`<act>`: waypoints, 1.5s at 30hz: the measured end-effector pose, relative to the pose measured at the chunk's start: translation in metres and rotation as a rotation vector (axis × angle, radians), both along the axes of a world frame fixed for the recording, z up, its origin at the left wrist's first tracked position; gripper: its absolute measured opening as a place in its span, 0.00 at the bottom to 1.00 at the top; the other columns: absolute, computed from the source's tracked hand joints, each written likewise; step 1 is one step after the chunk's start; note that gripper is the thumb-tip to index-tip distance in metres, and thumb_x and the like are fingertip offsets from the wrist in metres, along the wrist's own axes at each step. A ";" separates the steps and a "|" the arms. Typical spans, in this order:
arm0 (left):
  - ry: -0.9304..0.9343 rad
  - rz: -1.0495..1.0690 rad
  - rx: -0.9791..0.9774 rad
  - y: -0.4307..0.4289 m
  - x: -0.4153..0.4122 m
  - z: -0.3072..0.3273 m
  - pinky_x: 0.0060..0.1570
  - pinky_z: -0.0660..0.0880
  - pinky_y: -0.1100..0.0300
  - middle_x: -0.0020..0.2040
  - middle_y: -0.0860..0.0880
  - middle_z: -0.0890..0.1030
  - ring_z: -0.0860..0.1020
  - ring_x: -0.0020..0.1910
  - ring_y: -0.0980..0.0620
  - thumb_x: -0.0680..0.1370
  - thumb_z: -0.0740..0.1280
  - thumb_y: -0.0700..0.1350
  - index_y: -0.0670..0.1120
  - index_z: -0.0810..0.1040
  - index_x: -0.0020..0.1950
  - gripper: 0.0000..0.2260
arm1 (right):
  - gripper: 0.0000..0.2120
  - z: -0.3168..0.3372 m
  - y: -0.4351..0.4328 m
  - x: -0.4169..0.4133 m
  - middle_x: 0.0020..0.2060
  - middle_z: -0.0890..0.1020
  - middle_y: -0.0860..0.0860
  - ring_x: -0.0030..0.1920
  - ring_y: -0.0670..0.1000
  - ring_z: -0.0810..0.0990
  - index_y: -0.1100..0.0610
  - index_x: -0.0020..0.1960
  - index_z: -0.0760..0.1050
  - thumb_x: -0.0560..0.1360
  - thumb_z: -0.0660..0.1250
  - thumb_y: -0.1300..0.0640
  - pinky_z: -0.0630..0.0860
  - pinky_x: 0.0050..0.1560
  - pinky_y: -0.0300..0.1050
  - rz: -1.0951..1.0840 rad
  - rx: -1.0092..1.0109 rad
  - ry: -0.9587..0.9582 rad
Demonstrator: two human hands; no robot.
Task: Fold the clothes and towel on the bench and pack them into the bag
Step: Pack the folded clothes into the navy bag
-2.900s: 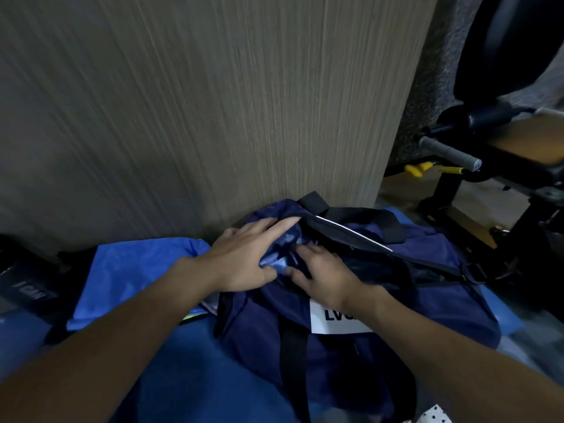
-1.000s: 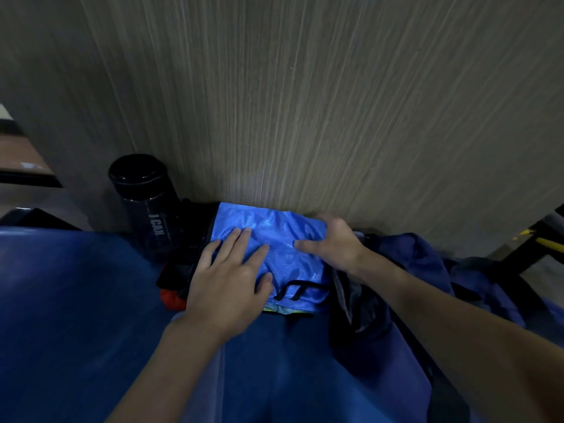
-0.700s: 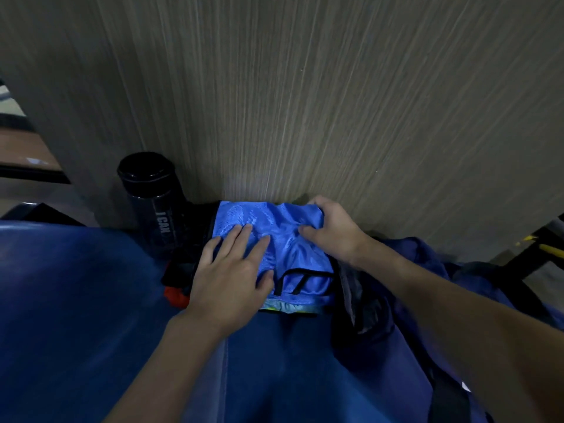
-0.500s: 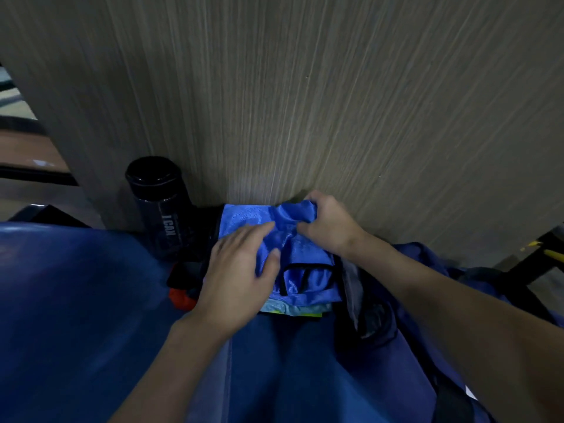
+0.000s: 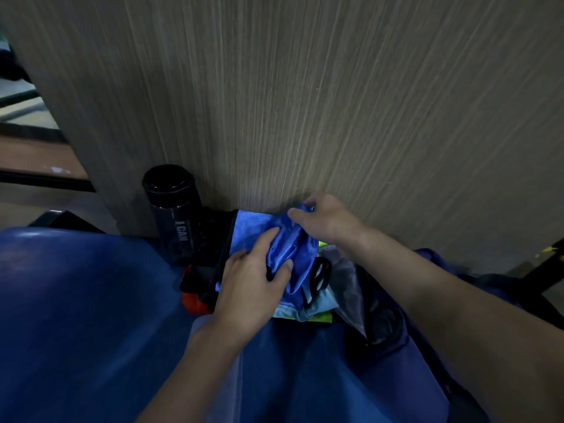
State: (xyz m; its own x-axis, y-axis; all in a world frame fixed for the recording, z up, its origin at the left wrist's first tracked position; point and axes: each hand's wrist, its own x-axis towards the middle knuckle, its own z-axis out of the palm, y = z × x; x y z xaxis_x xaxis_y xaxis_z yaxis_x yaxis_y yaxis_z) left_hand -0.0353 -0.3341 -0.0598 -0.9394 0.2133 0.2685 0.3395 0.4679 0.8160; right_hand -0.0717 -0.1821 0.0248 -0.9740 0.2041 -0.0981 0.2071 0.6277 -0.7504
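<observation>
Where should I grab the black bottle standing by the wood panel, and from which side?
Take the black bottle by its straight body just below the lid, coming from the front-left. It stands upright, the wood panel close behind it and dark clothes against its right side, so that approach looks freest.

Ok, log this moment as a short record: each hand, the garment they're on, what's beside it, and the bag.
left hand: grips bunched fabric of the blue garment between thumb and fingers
right hand: pinches the garment's far corner, close to the wood panel
garment state: shiny, crumpled, on top of a pile with neon yellow-green cloth beneath
bottle: black, upright, left of the pile, against the panel
bag: navy, open, right of the pile
bench: blue, in the foreground
</observation>
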 end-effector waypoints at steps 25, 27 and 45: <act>-0.042 -0.324 -0.707 0.007 0.011 0.008 0.70 0.27 0.38 0.81 0.55 0.52 0.40 0.80 0.51 0.79 0.35 0.65 0.66 0.65 0.72 0.28 | 0.04 -0.025 0.053 0.006 0.38 0.82 0.53 0.38 0.49 0.81 0.57 0.44 0.80 0.72 0.73 0.63 0.79 0.42 0.45 -0.091 0.052 -0.011; -0.060 -0.319 -0.699 0.006 0.008 0.008 0.70 0.27 0.39 0.81 0.56 0.53 0.39 0.80 0.53 0.79 0.35 0.65 0.65 0.70 0.69 0.29 | 0.03 -0.022 0.053 0.003 0.40 0.82 0.51 0.43 0.50 0.82 0.54 0.44 0.79 0.73 0.73 0.59 0.80 0.45 0.46 -0.022 0.166 0.049; -0.200 0.109 0.303 -0.011 -0.004 0.026 0.40 0.73 0.74 0.52 0.57 0.80 0.80 0.45 0.66 0.74 0.74 0.45 0.55 0.60 0.75 0.34 | 0.08 0.003 -0.046 -0.013 0.42 0.75 0.57 0.35 0.53 0.82 0.59 0.50 0.66 0.78 0.63 0.68 0.83 0.33 0.49 -0.051 -0.621 -0.093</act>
State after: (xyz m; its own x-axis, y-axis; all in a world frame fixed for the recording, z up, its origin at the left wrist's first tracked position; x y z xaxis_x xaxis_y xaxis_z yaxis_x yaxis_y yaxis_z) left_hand -0.0391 -0.3452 -0.0341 -0.9925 0.0478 0.1128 0.1207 0.2201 0.9680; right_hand -0.0849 -0.2283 0.0279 -0.9463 0.1275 -0.2973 0.3074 0.0687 -0.9491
